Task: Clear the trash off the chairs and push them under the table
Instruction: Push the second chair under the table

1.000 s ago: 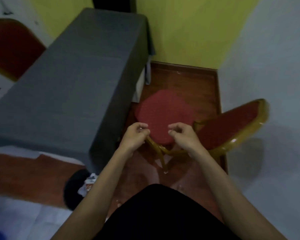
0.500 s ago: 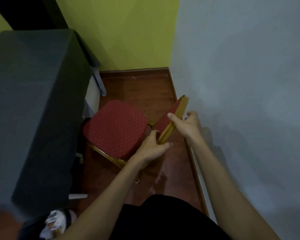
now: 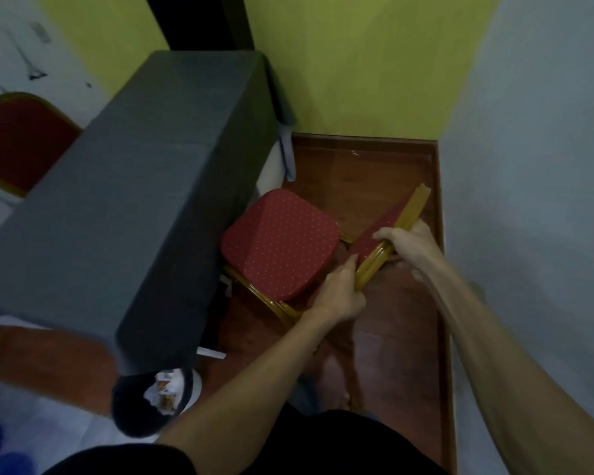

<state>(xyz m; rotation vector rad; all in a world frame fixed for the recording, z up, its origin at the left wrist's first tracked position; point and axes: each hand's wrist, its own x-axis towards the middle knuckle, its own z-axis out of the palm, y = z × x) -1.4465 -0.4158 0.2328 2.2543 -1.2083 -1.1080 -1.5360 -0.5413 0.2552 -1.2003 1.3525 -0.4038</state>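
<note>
The table (image 3: 124, 186), draped in grey cloth, fills the left side, its near right corner close above the bin. Beside its right edge stands the chair (image 3: 278, 245) on the wooden floor (image 3: 402, 323), red dotted seat bare, front edge touching the cloth. My right hand (image 3: 408, 245) is clenched over the top of the gold backrest frame (image 3: 384, 252); my left hand (image 3: 340, 293) grips the same frame lower down. A second chair (image 3: 18, 145) shows beyond the table's far left edge. The bin (image 3: 144, 406) holds crumpled trash (image 3: 163, 392).
</note>
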